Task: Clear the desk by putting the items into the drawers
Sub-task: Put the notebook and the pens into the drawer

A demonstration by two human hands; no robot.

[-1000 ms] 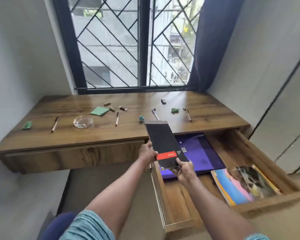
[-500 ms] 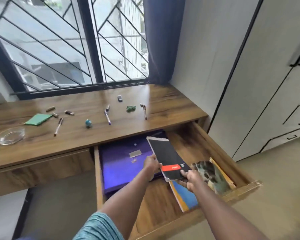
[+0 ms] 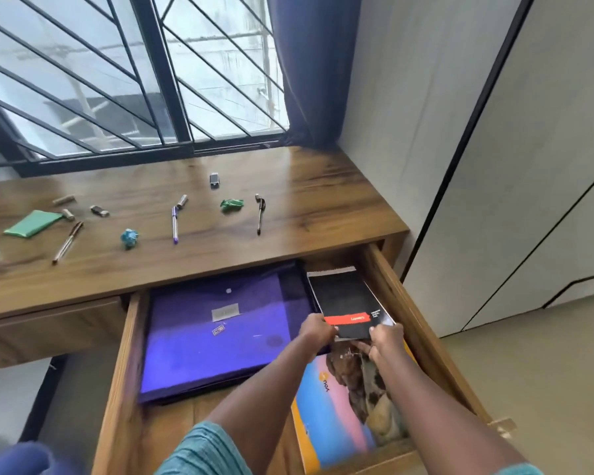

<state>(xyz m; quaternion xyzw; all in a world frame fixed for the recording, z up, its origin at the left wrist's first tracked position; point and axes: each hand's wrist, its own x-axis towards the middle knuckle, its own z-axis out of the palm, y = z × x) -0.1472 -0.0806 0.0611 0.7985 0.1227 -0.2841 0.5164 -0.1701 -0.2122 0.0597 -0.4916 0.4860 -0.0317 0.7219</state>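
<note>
Both hands are on the black notepad (image 3: 345,299): left hand (image 3: 318,329) pinches its near-left corner, right hand (image 3: 384,341) grips the near-right corner, fingers curled under. Pad sits low inside the open drawer (image 3: 422,330), its far end toward the back-right corner, ahead of both hands. Can't tell if it's flat on the bottom yet. Purple folder (image 3: 213,337) lies just left of the left hand. Colourful magazine (image 3: 333,406) is under the right hand & runs back toward me.

Step in hand, as I read it: stowing the pad, nearly seated. Next move IMO: lower the near edge, let go w/ both hands, pull back w/o dragging the magazine. Then up & fwd-left to the desk (image 3: 323,207) for the rest: black pen (image 3: 260,214), green paper wad (image 3: 232,204), purple pen (image 3: 174,224), all well beyond the hands. Small bits, so prob. one-hand pinches. Pens may roll.
</note>
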